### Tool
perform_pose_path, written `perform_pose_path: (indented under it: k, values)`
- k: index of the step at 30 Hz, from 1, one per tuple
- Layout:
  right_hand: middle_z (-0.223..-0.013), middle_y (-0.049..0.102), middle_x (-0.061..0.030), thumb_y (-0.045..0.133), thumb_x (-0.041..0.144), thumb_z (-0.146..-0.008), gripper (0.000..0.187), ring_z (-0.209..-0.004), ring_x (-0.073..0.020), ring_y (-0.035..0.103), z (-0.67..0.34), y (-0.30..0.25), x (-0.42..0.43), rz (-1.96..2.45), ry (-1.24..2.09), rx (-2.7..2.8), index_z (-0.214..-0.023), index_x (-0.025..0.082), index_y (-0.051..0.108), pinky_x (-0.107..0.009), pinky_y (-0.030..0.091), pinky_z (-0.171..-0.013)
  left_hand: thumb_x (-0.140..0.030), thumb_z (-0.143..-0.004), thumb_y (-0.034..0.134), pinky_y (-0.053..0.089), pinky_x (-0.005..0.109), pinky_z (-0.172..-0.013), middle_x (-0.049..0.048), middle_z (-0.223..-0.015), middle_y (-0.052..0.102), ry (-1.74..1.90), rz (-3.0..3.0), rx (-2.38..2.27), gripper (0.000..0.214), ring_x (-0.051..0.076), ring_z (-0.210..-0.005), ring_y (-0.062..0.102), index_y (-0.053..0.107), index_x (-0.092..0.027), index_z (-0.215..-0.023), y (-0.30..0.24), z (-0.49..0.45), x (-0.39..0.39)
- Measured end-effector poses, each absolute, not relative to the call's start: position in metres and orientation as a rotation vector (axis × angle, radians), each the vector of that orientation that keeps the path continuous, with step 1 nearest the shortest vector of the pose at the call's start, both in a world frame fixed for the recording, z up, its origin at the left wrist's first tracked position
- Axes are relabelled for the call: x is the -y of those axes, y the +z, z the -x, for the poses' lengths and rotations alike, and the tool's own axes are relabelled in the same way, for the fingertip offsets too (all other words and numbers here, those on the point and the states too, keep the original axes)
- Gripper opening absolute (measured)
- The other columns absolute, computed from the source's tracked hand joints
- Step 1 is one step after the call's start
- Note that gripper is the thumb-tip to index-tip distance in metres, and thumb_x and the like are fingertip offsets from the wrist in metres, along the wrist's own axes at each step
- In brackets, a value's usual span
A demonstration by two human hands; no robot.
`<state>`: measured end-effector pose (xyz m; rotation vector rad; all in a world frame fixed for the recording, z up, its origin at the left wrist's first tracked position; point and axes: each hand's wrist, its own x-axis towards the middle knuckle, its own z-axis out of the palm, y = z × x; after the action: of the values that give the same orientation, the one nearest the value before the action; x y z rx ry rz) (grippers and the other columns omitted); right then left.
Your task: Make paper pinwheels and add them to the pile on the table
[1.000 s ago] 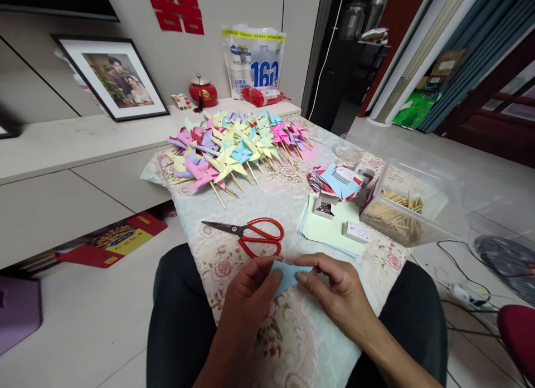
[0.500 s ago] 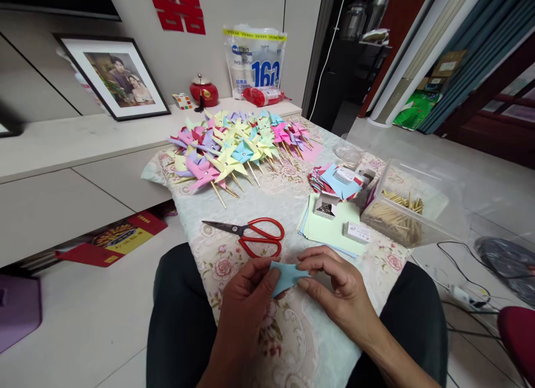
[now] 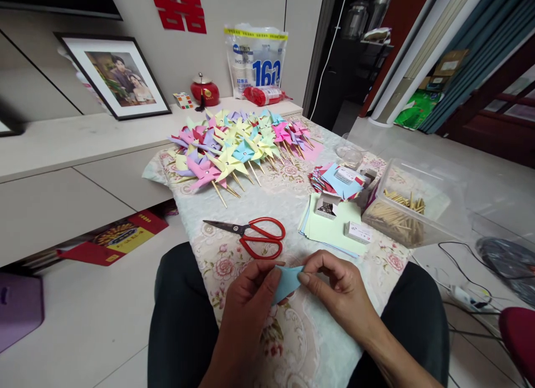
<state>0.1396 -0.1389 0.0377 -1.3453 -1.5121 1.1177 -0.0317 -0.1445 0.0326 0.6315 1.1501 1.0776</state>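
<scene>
Scissors [image 3: 243, 229] block the left grip [image 3: 253, 299] ahead — bare tablecloth [image 3: 267, 201] beyond, up to pinwheels [image 3: 243, 151].

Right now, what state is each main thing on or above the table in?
Blue paper: bent, held by left hand and right hand
Scissors: lying flat, blades together
Pinwheels: assembled, heaped
Sheets: stacked unevenly
Box of metal pieces: open
Box beside it: looks shut
Mixed papers: heaped
Tub: holding sticks

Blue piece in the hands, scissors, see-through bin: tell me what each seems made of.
Blue piece: probably matte paper; it looks thin and bent. Scissors: blades look like dark, dull metal; handles are smooth and red, perhaps plastic-coated, core hidden. See-through bin: likely clear, glossy plastic, since the sticks show through its wall.
</scene>
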Motion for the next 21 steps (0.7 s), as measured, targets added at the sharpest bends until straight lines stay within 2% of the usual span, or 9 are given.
perform_pose_path:
  k: [11, 13, 16, 18, 21]
  values:
    - [-0.065, 0.06, 0.0008, 0.068, 0.037, -0.086, 0.022, -0.062, -0.0136, 0.053, -0.139, 0.032, 0.141, 1.354, 1.214, 1.401, -0.075, 0.019, 0.062, -0.027, 0.042, -0.06, -0.041, -0.074, 0.078, 0.038, 0.021, -0.056, -0.0027, -0.065, 0.059, 1.034, -0.69, -1.224, 0.025, 0.01, -0.059, 0.045, 0.069, -0.018, -0.076, 0.034, 0.035, 0.147]
    - [-0.071, 0.063, -0.0001, 0.068, 0.036, -0.085, 0.017, -0.066, -0.0147, 0.056, -0.139, 0.033, 0.141, 1.363, 1.201, 1.409, -0.086, 0.019, 0.066, -0.027, 0.044, -0.063, -0.041, -0.074, 0.077, 0.037, 0.021, -0.056, -0.0028, -0.064, 0.058, 1.034, -0.699, -1.239, 0.024, 0.01, -0.059, 0.045, 0.068, -0.018, -0.075, 0.034, 0.035, 0.147]
    - [-0.09, 0.071, -0.0032, 0.068, 0.036, -0.085, 0.026, -0.079, -0.0179, 0.062, -0.137, 0.039, 0.139, 1.365, 1.208, 1.459, -0.107, 0.021, 0.067, -0.029, 0.047, -0.069, -0.041, -0.075, 0.077, 0.039, 0.021, -0.058, -0.0018, -0.067, 0.061, 1.021, -0.721, -1.242, 0.025, 0.011, -0.062, 0.047, 0.069, -0.018, -0.075, 0.032, 0.035, 0.147]
    - [-0.09, 0.072, -0.0039, 0.067, 0.038, -0.087, 0.022, -0.079, -0.0182, 0.063, -0.136, 0.042, 0.138, 1.37, 1.232, 1.529, -0.1, 0.02, 0.07, -0.029, 0.047, -0.069, -0.041, -0.075, 0.076, 0.041, 0.022, -0.06, -0.0008, -0.069, 0.063, 1.012, -0.751, -1.23, 0.024, 0.012, -0.064, 0.05, 0.07, -0.018, -0.075, 0.03, 0.034, 0.146]
    - [-0.073, 0.068, -0.0019, 0.064, 0.041, -0.088, 0.025, -0.067, -0.0151, 0.057, -0.133, 0.043, 0.137, 1.406, 1.233, 1.561, -0.079, 0.018, 0.068, -0.026, 0.043, -0.06, -0.041, -0.076, 0.076, 0.044, 0.024, -0.063, 0.0011, -0.073, 0.068, 0.995, -0.792, -1.2, 0.023, 0.014, -0.067, 0.055, 0.073, -0.018, -0.079, 0.029, 0.033, 0.146]
